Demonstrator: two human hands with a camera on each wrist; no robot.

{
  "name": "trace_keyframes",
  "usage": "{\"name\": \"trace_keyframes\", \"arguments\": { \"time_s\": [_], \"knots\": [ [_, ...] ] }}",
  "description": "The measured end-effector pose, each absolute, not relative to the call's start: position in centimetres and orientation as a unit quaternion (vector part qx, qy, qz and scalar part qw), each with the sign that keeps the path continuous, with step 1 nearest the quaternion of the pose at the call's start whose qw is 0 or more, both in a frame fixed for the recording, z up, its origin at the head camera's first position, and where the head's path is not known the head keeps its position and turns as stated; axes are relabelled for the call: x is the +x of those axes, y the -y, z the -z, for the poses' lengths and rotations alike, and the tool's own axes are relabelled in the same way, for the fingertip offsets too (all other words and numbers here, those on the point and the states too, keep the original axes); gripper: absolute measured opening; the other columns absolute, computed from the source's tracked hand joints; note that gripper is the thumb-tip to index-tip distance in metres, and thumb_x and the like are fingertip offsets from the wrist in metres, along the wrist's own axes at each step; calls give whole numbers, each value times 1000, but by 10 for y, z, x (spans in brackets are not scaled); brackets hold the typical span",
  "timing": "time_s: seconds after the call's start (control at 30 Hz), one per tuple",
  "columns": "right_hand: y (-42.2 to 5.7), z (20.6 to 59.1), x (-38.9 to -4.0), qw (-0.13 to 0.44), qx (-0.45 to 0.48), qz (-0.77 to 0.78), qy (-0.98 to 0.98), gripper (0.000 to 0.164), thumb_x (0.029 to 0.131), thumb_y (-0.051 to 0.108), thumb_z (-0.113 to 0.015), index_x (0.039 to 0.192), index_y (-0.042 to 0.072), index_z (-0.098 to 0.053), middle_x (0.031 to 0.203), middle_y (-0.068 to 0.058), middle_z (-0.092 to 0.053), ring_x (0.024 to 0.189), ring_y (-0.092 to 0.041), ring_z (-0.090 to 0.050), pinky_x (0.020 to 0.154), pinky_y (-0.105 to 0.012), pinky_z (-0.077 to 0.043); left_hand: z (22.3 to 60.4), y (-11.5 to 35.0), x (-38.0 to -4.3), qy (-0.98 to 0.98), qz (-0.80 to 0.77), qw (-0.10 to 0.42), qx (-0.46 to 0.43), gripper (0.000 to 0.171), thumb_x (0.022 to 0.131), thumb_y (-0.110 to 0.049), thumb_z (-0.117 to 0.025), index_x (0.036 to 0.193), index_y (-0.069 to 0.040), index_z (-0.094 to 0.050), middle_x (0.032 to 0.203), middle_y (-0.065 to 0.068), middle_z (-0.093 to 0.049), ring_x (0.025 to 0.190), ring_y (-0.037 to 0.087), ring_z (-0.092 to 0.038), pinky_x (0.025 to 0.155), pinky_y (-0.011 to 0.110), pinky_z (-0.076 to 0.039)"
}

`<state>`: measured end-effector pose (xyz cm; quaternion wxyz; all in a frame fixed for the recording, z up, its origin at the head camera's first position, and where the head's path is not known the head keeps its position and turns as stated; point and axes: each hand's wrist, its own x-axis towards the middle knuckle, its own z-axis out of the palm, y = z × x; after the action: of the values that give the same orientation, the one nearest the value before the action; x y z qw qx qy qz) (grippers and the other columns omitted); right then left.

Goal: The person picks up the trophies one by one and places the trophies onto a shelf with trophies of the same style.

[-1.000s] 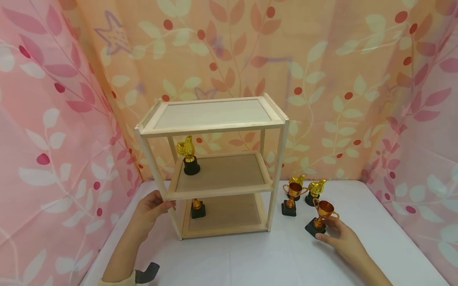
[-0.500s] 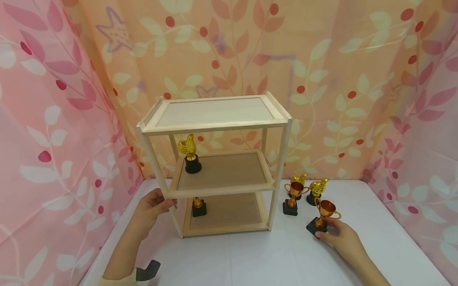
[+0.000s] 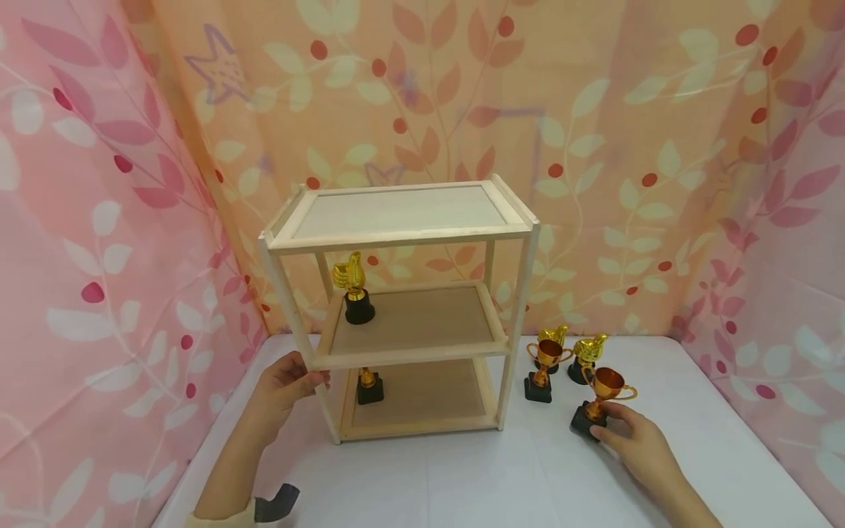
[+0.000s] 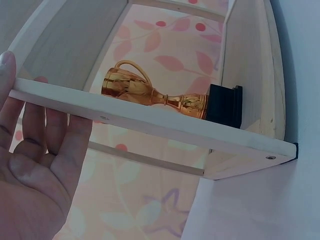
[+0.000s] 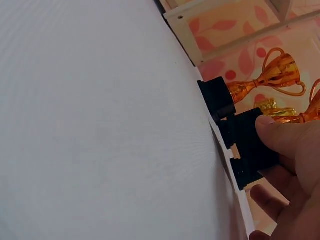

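Nearest, at lower left, a cream sleeve (image 3: 221, 521) with a dark piece (image 3: 277, 503) beside it, over the white desk (image 3: 455, 484). Farther in, held low in the right hand (image 3: 643, 444) between thumb and fingers, a copper cup (image 3: 606, 381), mouth up and leaning a little to the right, with the thumb against its black base (image 3: 584, 420); hard to tell whether touching the desk. To the left, curled with fingers and thumb round the left front post (image 3: 284, 293) of the rack (image 3: 403, 238), the left hand (image 3: 277, 396), near the level of the middle shelf (image 3: 429, 319). Within, toward the left of the bottom shelf (image 3: 429, 400), a second cup (image 3: 370, 387), upright, with its bowl hidden in the head view but visible in the left wrist view. Above, also left on the middle shelf, a gold trophy (image 3: 356, 290), upright. Right of the rack, on the desk, a third cup (image 3: 549, 355), upright; just behind and partly covered, another gold trophy (image 3: 553, 334), with one more (image 3: 589, 350) beside it, beyond the held cup. Farthest, a floral curtain (image 3: 409, 110).
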<state>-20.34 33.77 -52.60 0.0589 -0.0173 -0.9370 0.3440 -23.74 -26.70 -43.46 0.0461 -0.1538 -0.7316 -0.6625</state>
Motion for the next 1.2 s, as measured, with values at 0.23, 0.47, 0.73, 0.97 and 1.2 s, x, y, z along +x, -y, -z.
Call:
{"name": "trace_keyframes", "arguments": {
  "time_s": [0.23, 0.47, 0.73, 0.97, 1.2],
  "knots": [
    [-336, 503, -197, 96, -17, -362, 927, 66, 94, 49, -72, 138, 2, -57, 136, -30, -59, 133, -52, -45, 102, -72, -35, 435, 265, -237, 733, 663, 43, -144, 10, 99, -6, -66, 107, -7, -60, 96, -5, -74, 91, 12, -71, 86, 29, -60],
    [-333, 471, -193, 107, 10, -363, 926, 64, 94, 43, -73, 139, 1, -53, 140, -35, -54, 132, -56, -44, 97, -79, -35, 435, 264, -238, 742, 654, 40, -141, 14, 100, -9, -66, 110, -2, -59, 98, -2, -73, 93, 14, -71, 87, 29, -59],
    [-323, 436, -193, 126, 24, -382, 915, 64, 92, 39, -77, 139, 2, -54, 141, -32, -54, 134, -54, -43, 99, -79, -33, 435, 264, -238, 743, 655, 38, -132, 16, 100, -11, -66, 111, -2, -59, 98, -3, -73, 93, 14, -71, 87, 29, -59],
    [-307, 407, -196, 135, 33, -386, 912, 66, 93, 40, -76, 141, 1, -52, 141, -32, -54, 135, -55, -42, 100, -80, -32, 434, 266, -239, 736, 659, 44, -145, 13, 100, -6, -65, 108, 1, -58, 97, -3, -73, 92, 14, -71, 86, 30, -60],
    [-287, 385, -196, 139, 65, -426, 892, 67, 93, 34, -76, 144, -1, -49, 143, -31, -53, 140, -53, -38, 109, -78, -24, 432, 265, -236, 743, 656, 41, -128, 15, 99, -9, -67, 109, -2, -59, 97, -4, -73, 93, 14, -71, 87, 29, -59]
  ]
}}
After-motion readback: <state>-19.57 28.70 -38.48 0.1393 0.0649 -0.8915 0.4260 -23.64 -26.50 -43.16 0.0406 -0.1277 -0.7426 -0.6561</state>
